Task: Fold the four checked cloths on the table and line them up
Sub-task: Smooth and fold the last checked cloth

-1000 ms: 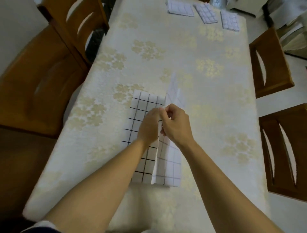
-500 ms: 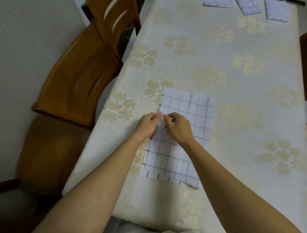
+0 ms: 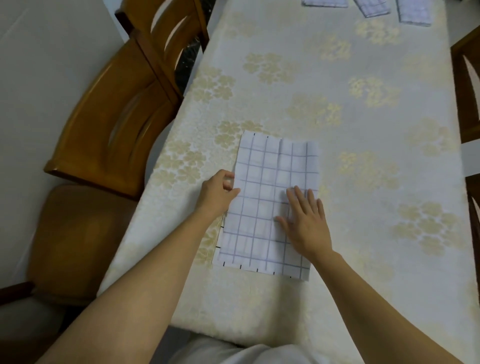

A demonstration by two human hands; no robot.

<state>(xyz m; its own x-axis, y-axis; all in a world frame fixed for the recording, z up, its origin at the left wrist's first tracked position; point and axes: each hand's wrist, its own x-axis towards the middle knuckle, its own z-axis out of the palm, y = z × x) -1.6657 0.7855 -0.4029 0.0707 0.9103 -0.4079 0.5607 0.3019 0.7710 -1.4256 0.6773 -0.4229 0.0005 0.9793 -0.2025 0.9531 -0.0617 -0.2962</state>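
Observation:
A white checked cloth (image 3: 270,187), folded in half lengthwise, lies flat on the near half of the table (image 3: 363,182). My left hand (image 3: 219,193) pinches the cloth's left edge about halfway along. Flat on the cloth's right half rests my right hand (image 3: 306,220), fingers spread, palm down. Three folded checked cloths (image 3: 324,2) (image 3: 372,7) (image 3: 415,13) lie in a row at the table's far end, partly cut off by the frame's top edge.
The table carries a cream tablecloth with a gold flower pattern. Two wooden chairs (image 3: 117,122) stand along the left side. Parts of other chairs (image 3: 467,85) show at the right edge. My lap is at the near table edge.
The cloth went from half-lifted mid-fold to lying flat, folded in two. My right hand has let go of the edge and moved right, pressing flat on the cloth; my left stays at the left edge.

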